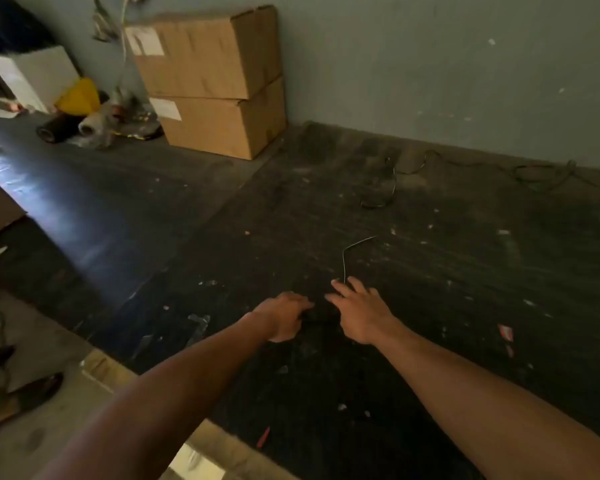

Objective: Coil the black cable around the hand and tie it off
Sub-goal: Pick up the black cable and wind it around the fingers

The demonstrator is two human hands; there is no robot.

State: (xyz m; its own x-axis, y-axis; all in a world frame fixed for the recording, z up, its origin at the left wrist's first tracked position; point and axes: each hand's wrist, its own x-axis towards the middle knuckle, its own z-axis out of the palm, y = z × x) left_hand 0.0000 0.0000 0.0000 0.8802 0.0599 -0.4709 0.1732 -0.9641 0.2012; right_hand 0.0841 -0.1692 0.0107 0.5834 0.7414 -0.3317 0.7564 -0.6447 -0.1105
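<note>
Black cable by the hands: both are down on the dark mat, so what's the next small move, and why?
Probably close the right hand on the thin cable just beyond its fingertips and lift it off the dark mat. That hand is spread open and holds nothing clearly, and no coil shows around either hand. What the left hand has under its curled fingers is too dark to tell.

Storeroom: stacked cardboard boxes (211,81) on a dusty bench (430,254).

2 cardboard boxes (212,81) stacked at the wall. Left of boxes: 1 yellow bag (80,97), 2 rolls (73,128). Right of boxes: 1 cable (465,171), 2 hands (361,315).
</note>
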